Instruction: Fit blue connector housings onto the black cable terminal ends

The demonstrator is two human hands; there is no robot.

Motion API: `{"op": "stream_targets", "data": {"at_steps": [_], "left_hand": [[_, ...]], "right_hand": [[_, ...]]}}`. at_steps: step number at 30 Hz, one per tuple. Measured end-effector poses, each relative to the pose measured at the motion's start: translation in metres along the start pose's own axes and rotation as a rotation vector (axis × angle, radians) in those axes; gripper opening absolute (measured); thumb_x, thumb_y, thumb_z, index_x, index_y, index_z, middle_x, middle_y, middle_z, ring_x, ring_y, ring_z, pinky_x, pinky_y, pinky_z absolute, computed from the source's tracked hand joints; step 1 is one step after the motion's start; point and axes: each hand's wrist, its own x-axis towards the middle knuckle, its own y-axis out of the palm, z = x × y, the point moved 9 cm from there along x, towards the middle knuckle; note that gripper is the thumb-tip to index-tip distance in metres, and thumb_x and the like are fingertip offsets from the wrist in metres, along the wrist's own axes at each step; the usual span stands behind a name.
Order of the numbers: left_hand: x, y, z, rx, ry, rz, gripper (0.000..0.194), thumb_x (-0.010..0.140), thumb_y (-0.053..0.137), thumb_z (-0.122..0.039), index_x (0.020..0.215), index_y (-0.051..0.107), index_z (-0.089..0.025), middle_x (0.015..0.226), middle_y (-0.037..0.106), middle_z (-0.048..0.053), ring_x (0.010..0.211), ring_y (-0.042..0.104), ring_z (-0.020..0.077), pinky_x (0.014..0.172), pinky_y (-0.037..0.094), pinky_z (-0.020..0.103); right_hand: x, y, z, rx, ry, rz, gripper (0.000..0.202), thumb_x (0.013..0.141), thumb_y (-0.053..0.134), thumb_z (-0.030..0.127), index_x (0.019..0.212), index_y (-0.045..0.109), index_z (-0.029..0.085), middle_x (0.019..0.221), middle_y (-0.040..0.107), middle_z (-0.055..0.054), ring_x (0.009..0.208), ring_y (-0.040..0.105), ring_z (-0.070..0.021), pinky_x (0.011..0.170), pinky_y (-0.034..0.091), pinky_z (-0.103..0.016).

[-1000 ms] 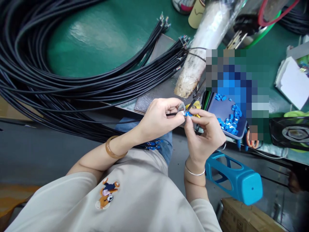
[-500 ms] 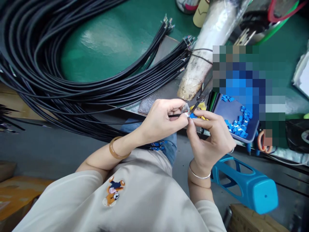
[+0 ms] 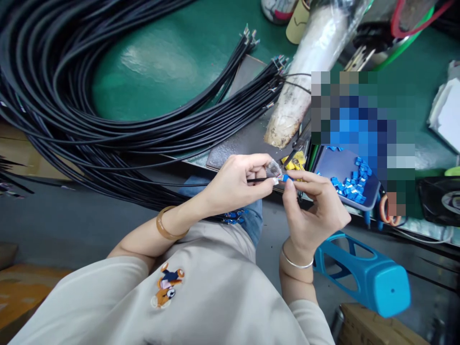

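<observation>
From where I stand, the left hand (image 3: 239, 179) has its grip pinched on a black cable (image 3: 257, 180) near its end, while the right hand (image 3: 314, 199) pinches a small blue connector (image 3: 285, 178) by the front edge of the desk (image 3: 143, 67). I'd judge the fine wires (image 3: 280, 178) are being seated or checked, which calls for keeping both pieces in line. Nothing seems to block this, though a wrapped post (image 3: 291, 115) and yellow piece (image 3: 296, 160) crowd close beyond; cable bundles (image 3: 161, 122) spread leftward, a tray (image 3: 338, 163) of loose connectors (image 3: 354, 189) rightward.
</observation>
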Motion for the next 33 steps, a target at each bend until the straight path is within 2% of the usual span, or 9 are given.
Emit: {"op": "stream_targets", "data": {"at_steps": [9,11,14,16,19,22,24,28,33], "left_hand": [[-0.010,-0.001,0.001,-0.096,-0.039,0.059,0.022,0.087,0.059,-0.021,0.068,0.055,-0.013,0.056,0.058,-0.001,0.051,0.050,0.0057,0.050,0.039,0.017],[-0.010,0.002,0.005,-0.214,-0.097,0.125,0.022,0.087,0.060,-0.021,0.067,0.053,-0.014,0.053,0.056,-0.002,0.046,0.045,0.0037,0.046,0.035,0.015],[-0.010,0.002,0.009,-0.322,-0.143,0.179,0.023,0.086,0.062,-0.023,0.067,0.054,-0.013,0.052,0.056,-0.003,0.041,0.037,0.0015,0.042,0.029,0.015],[-0.010,-0.001,0.010,-0.327,-0.128,0.168,0.022,0.086,0.063,-0.023,0.067,0.056,-0.012,0.054,0.058,-0.001,0.044,0.040,0.0021,0.044,0.031,0.015],[-0.011,-0.004,0.009,-0.281,-0.073,0.118,0.020,0.084,0.064,-0.021,0.067,0.059,-0.011,0.056,0.055,-0.002,0.050,0.044,0.0037,0.047,0.033,0.015],[-0.012,-0.004,0.006,-0.218,-0.009,0.072,0.017,0.082,0.065,-0.019,0.067,0.061,-0.010,0.057,0.047,-0.004,0.053,0.040,0.0040,0.048,0.031,0.016],[-0.012,-0.002,0.004,-0.171,0.021,0.062,0.016,0.082,0.064,-0.019,0.069,0.064,-0.009,0.058,0.047,-0.003,0.055,0.040,0.0047,0.050,0.032,0.017],[-0.014,0.001,0.002,-0.075,0.054,0.059,0.015,0.082,0.064,-0.019,0.072,0.066,-0.008,0.059,0.047,-0.003,0.055,0.037,0.0051,0.050,0.030,0.019],[-0.016,0.001,-0.001,-0.026,0.097,0.063,0.013,0.081,0.063,-0.017,0.070,0.064,-0.010,0.057,0.043,-0.005,0.054,0.033,0.0044,0.049,0.028,0.018]], "right_hand": [[-0.007,0.000,-0.015,0.184,0.173,-0.076,0.009,0.084,0.070,0.013,0.083,0.065,0.020,0.083,0.071,0.000,0.077,0.070,-0.0139,0.060,0.058,-0.026],[-0.008,0.000,-0.012,0.189,0.118,-0.094,0.011,0.083,0.070,0.012,0.082,0.064,0.021,0.080,0.068,0.001,0.076,0.068,-0.0131,0.062,0.057,-0.027],[-0.013,0.001,0.003,0.091,-0.108,-0.094,0.016,0.080,0.072,0.009,0.085,0.063,0.021,0.080,0.069,0.002,0.076,0.068,-0.0127,0.067,0.057,-0.027],[-0.016,0.002,0.007,0.063,-0.184,-0.094,0.017,0.080,0.073,0.008,0.086,0.064,0.021,0.081,0.071,0.001,0.076,0.069,-0.0128,0.067,0.056,-0.026],[-0.017,-0.011,-0.007,0.189,-0.022,-0.186,0.010,0.086,0.066,0.013,0.091,0.065,0.021,0.074,0.069,0.003,0.062,0.066,-0.0110,0.055,0.051,-0.024],[-0.017,-0.029,-0.013,0.190,0.129,-0.269,0.009,0.091,0.064,0.020,0.097,0.070,0.023,0.070,0.067,0.004,0.045,0.055,-0.0067,0.040,0.037,-0.021],[-0.012,-0.029,-0.007,0.083,0.133,-0.171,0.012,0.089,0.067,0.021,0.098,0.073,0.023,0.073,0.070,0.003,0.044,0.051,-0.0054,0.041,0.034,-0.022],[-0.008,-0.008,-0.002,0.019,0.139,0.150,0.014,0.089,0.067,0.019,0.097,0.076,0.025,0.072,0.071,0.003,0.049,0.050,-0.0055,0.046,0.037,-0.022],[-0.012,0.001,-0.017,0.100,0.279,0.249,0.011,0.090,0.065,0.021,0.092,0.076,0.022,0.067,0.067,0.004,0.047,0.045,-0.0043,0.044,0.033,-0.021]]}}
